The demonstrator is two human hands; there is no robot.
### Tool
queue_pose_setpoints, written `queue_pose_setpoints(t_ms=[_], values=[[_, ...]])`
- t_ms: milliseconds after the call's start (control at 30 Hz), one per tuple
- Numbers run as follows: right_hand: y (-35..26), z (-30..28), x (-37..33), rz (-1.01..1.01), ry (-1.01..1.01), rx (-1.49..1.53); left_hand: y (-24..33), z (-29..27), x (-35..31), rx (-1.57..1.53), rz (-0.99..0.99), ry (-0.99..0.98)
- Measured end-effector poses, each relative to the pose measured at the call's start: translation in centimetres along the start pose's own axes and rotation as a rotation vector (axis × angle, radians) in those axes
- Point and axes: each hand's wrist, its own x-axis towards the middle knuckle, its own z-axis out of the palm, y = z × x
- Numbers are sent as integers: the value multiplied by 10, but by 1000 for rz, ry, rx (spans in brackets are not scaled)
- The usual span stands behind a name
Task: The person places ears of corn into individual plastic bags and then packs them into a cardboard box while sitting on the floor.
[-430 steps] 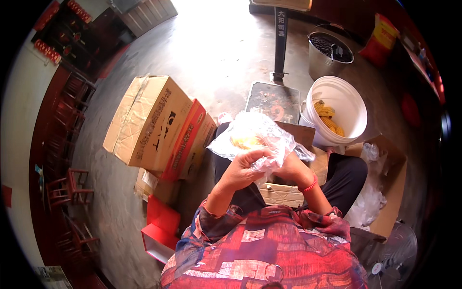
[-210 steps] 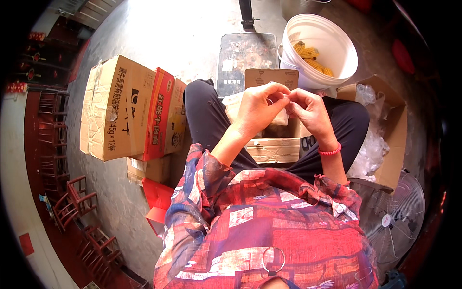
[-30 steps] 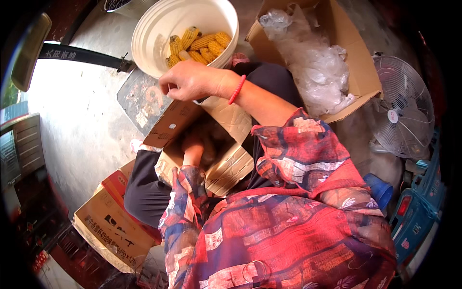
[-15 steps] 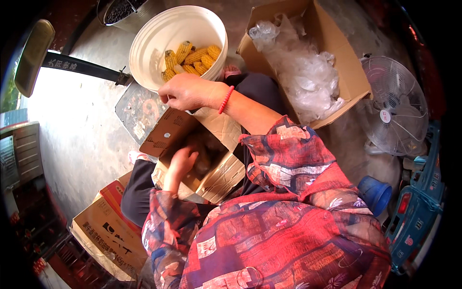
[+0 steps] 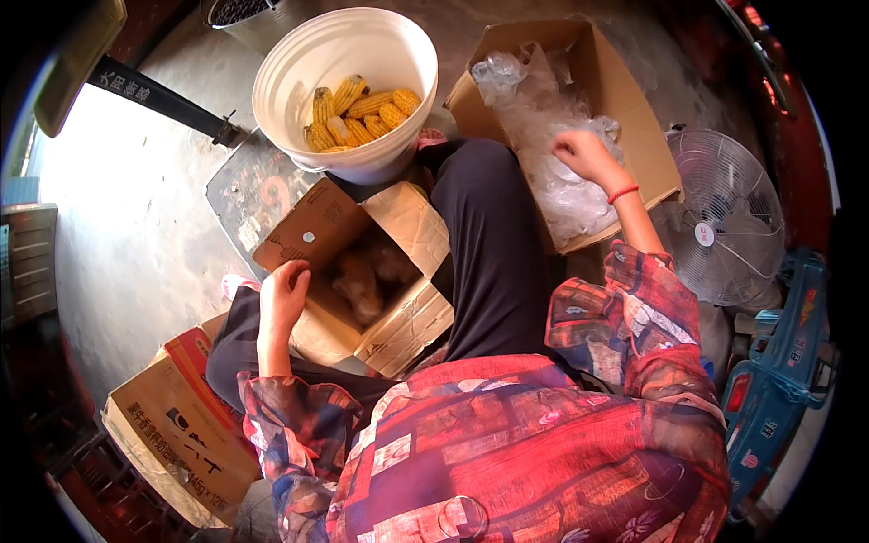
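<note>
In carton (image 5: pixel 641 145), bags (image 5: pixel 554 185) stretch lengthwise

Our left hand (image 5: pixel 284 288) is at the left edge of the smaller carton (image 5: pixel 407 328), fingers curled toward the thumb. Our right hand (image 5: pixel 588 156) is over the larger carton (image 5: pixel 644 149), fingers bent, its forearm (image 5: pixel 640 226) crossing the near edge.

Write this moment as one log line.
left hand: at left edge of smaller box, grip unclear | right hand: over plastic bags in larger box, grip unclear | white bucket: holds corn cobs
</note>
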Motion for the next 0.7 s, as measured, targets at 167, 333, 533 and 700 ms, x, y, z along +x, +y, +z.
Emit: queue_pose_setpoints(t_ms=[167,333,533,700], values=[[46,39,-48,128,-281,-196,-1,4,4,-41,31,37],[53,56,-56,275,-300,-448,-2,6,7,-48,32,43],[101,56,-50,423,-14,-74,-6,7,5,-113,38,50],[122,48,-56,474,125,-119,-11,7,7,-105,19,24]])
